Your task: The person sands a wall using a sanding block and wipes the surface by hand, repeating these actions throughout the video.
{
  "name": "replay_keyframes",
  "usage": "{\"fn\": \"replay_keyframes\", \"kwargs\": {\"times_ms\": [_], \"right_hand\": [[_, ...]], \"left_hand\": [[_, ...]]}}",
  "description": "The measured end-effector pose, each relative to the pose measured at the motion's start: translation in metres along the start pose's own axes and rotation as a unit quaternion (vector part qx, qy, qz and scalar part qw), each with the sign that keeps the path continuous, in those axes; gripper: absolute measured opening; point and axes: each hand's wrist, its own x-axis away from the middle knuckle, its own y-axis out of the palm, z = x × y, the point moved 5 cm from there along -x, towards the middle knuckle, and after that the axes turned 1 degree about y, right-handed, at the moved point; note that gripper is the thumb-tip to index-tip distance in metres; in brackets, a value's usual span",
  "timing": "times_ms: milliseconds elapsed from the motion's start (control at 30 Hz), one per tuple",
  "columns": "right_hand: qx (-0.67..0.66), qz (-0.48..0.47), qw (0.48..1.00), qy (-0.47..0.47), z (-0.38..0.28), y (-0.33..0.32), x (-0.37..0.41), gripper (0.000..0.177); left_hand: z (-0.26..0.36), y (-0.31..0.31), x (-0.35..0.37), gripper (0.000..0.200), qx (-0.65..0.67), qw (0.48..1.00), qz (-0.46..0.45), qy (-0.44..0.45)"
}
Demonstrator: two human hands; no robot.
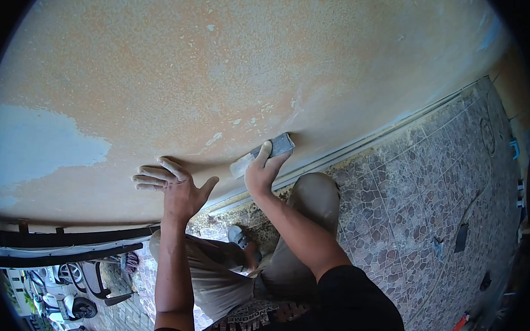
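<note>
Outdoors, the right hand (263, 172) closed over a block (273, 149), pressing it to the wall (222, 73) just beside the wide-spread left hand (177, 188), which lay flat there; the block looked light and stiff, likely best gripped across its back.

orange wall (222, 61) with pale blue patches, grey sanding block (264, 154), brown pebble-patterned floor tiles (419, 191).

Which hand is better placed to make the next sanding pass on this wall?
Right, probably. The right hand grips the sanding block, which is pressed against the wall. The left hand holds nothing and lies spread flat on the wall beside it, more like a brace.
</note>
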Motion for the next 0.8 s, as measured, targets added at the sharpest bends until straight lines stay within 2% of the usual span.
{"fn": "replay_keyframes", "kwargs": {"times_ms": [33, 133, 167, 200, 233, 300, 367, 433, 500, 533, 567, 633, 667, 700, 733, 767, 800], "right_hand": [[-0.020, -0.004, 1.000, 0.002, -0.003, 0.001, -0.001, 0.063], [-0.074, 0.112, 0.991, -0.001, -0.026, -0.020, -0.056, 0.058], [-0.073, 0.110, 0.991, 0.000, -0.025, -0.028, -0.067, 0.058], [-0.080, 0.101, 0.992, 0.018, -0.021, -0.033, -0.076, 0.058], [-0.087, 0.090, 0.992, 0.035, -0.018, -0.034, -0.079, 0.058], [-0.056, 0.108, 0.992, 0.028, -0.004, -0.016, -0.048, 0.058], [-0.016, 0.088, 0.994, -0.065, 0.004, -0.001, -0.020, 0.059], [-0.033, 0.078, 0.996, -0.043, -0.006, -0.005, -0.026, 0.059], [-0.023, 0.095, 0.995, -0.002, -0.014, -0.014, -0.047, 0.056], [-0.073, 0.127, 0.988, 0.038, -0.013, -0.022, -0.067, 0.052], [-0.071, 0.124, 0.989, 0.038, -0.018, -0.027, -0.075, 0.052], [-0.141, 0.134, 0.975, 0.109, -0.016, -0.035, -0.084, 0.049], [-0.083, 0.106, 0.988, 0.071, -0.010, -0.026, -0.068, 0.052], [-0.031, 0.089, 0.995, 0.031, 0.002, -0.013, -0.045, 0.056], [-0.017, 0.077, 0.997, 0.014, 0.009, -0.002, -0.019, 0.056], [-0.005, 0.065, 0.998, -0.004, 0.010, 0.005, -0.005, 0.057], [-0.005, 0.071, 0.997, -0.008, 0.008, 0.004, -0.012, 0.057]], "left_hand": [[-0.001, 0.001, 0.000, 0.154, -0.002, 1.000, -0.020, -0.006], [-0.009, 0.006, 0.001, 0.153, -0.011, 0.999, -0.035, -0.001], [-0.008, 0.007, 0.001, 0.153, -0.013, 1.000, -0.027, 0.010], [-0.008, 0.004, -0.002, 0.152, 0.011, 0.996, -0.080, -0.021], [-0.007, 0.000, -0.004, 0.152, 0.010, 0.997, -0.077, -0.022], [-0.005, -0.001, -0.006, 0.153, 0.010, 0.989, -0.135, -0.053], [-0.001, -0.009, -0.008, 0.148, 0.009, 0.986, -0.154, -0.063], [0.000, -0.015, -0.012, 0.139, 0.008, 0.977, -0.194, -0.084], [0.002, -0.023, -0.015, 0.136, 0.003, 0.977, -0.198, -0.079], [0.002, -0.023, -0.012, 0.134, 0.005, 0.975, -0.208, -0.082], [-0.001, -0.021, -0.009, 0.134, 0.007, 0.974, -0.210, -0.086], [-0.004, -0.011, -0.007, 0.132, -0.007, 0.977, -0.198, -0.074], [-0.001, -0.002, -0.006, 0.132, -0.003, 0.978, -0.198, -0.073], [0.000, 0.004, -0.006, 0.131, 0.013, 0.985, -0.144, -0.090], [0.001, 0.010, -0.003, 0.131, 0.029, 0.990, -0.089, -0.108], [0.004, 0.023, 0.000, 0.131, 0.033, 0.990, -0.088, -0.106], [0.008, 0.027, 0.000, 0.131, 0.068, 0.994, 0.001, -0.086]]}}
